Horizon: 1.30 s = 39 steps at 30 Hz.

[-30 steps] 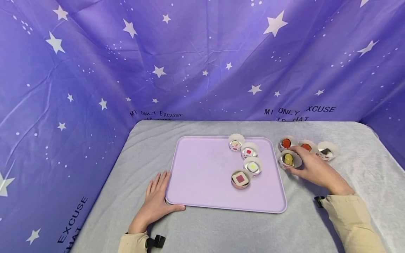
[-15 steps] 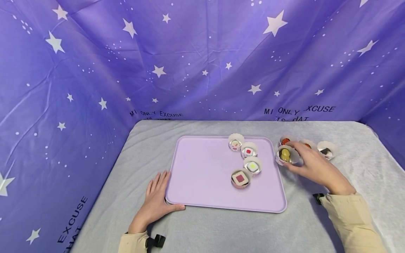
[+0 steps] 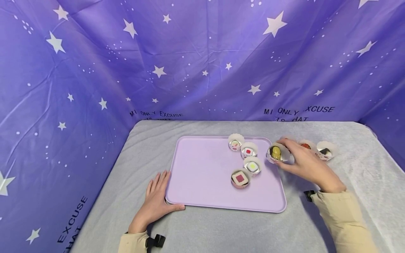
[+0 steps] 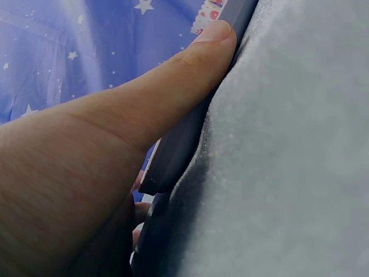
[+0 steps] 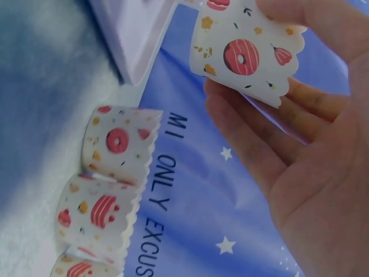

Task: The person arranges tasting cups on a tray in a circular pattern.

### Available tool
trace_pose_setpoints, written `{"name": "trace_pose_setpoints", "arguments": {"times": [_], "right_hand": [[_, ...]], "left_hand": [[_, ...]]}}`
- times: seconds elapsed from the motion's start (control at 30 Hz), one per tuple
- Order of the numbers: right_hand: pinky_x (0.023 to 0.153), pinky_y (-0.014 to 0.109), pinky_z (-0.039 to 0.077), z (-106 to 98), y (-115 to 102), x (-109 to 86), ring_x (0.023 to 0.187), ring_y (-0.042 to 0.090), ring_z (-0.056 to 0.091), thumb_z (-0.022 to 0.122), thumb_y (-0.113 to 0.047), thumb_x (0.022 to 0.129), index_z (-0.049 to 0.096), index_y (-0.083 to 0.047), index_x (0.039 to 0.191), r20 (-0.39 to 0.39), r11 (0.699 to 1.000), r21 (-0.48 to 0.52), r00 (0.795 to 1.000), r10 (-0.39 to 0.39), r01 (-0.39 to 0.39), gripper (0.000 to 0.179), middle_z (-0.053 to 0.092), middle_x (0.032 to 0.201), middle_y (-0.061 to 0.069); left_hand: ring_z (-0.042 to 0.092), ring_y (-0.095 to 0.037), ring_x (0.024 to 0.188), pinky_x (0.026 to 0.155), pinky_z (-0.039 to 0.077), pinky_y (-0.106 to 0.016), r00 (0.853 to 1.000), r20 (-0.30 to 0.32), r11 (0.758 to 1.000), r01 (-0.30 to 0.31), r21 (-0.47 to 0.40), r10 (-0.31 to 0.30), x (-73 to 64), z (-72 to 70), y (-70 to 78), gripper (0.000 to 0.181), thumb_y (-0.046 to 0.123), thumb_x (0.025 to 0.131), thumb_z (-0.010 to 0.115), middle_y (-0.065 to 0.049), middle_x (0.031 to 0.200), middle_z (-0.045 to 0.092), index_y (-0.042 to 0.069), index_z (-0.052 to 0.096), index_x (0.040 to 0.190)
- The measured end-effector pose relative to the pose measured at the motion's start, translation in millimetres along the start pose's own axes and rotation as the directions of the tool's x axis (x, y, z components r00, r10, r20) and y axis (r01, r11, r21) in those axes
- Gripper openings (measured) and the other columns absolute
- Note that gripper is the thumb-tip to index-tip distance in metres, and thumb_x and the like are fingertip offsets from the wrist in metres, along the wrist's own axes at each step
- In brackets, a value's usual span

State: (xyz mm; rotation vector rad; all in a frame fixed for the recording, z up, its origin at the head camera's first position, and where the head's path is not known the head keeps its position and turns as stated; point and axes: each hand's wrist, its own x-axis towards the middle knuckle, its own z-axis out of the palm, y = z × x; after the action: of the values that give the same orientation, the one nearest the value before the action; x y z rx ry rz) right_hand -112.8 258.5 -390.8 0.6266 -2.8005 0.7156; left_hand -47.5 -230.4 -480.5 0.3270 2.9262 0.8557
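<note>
My right hand (image 3: 302, 163) grips a scalloped paper cupcake cup (image 3: 278, 153) with a yellow-topped piece of toy sushi inside, thumb on one side and fingers on the other. In the right wrist view this cup (image 5: 245, 49), printed with a pink donut, is lifted above the level of the cups on the cloth. It overlaps the right edge of the lilac tray (image 3: 202, 168) in the head view. My left hand (image 3: 155, 200) rests at the tray's near left corner, fingers straight along the left side. Its thumb (image 4: 184, 69) lies along the front rim.
On the tray's right half stand several filled cups, such as one with a square maroon-centred piece (image 3: 240, 179). Right of the tray, a cup with a red topping (image 3: 306, 146) and one with a dark-wrapped piece (image 3: 326, 151) stand on grey cloth (image 3: 221, 232). A starry purple curtain (image 3: 202, 70) hangs behind.
My right hand has lifted the yellow-topped cup and carried it left, from beside the other cups to over the tray's right edge. The left hand has stayed in place.
</note>
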Motion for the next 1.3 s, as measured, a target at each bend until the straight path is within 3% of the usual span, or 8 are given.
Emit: {"name": "trace_pose_setpoints", "arguments": {"times": [0.27, 0.77, 1.3], "right_hand": [[0.092, 0.060, 0.049, 3, -11, 8.5, 0.114, 0.040, 0.059, 0.082, -0.021, 0.082, 0.052, -0.003, 0.134, 0.020, 0.997, 0.037, 0.998, -0.063, 0.062, 0.062, 0.061, 0.128, 0.019], [0.094, 0.054, 0.050, 8, -31, 23.4, 0.117, 0.033, 0.061, 0.080, -0.026, 0.085, 0.053, -0.007, 0.134, 0.017, 0.995, 0.045, 0.996, -0.088, 0.087, 0.059, 0.063, 0.129, 0.013], [0.102, 0.056, 0.046, 19, -53, 34.0, 0.127, 0.035, 0.055, 0.078, -0.031, 0.086, 0.049, -0.008, 0.141, 0.110, 0.994, 0.092, 0.991, -0.070, 0.060, 0.066, 0.057, 0.139, 0.014]], "left_hand": [[0.007, -0.040, 0.152, 0.118, 0.000, -0.060, 1.000, 0.003, 1.000, 0.004, -0.006, -0.004, -0.3, 0.0, -0.2, 0.131, 0.070, 0.063, 0.081, -0.019, 0.164, 0.018, 0.008, 0.017, 0.159], [0.007, -0.040, 0.152, 0.118, 0.001, -0.061, 1.000, 0.001, 1.000, 0.002, -0.013, -0.002, -0.4, -1.0, 1.1, 0.131, 0.069, 0.063, 0.081, -0.019, 0.164, 0.018, 0.009, 0.017, 0.160], [0.006, -0.040, 0.152, 0.118, 0.000, -0.061, 1.000, 0.006, 1.000, 0.002, -0.016, -0.002, -0.6, -0.1, 0.8, 0.130, 0.070, 0.064, 0.080, -0.018, 0.165, 0.016, 0.009, 0.016, 0.160]]}}
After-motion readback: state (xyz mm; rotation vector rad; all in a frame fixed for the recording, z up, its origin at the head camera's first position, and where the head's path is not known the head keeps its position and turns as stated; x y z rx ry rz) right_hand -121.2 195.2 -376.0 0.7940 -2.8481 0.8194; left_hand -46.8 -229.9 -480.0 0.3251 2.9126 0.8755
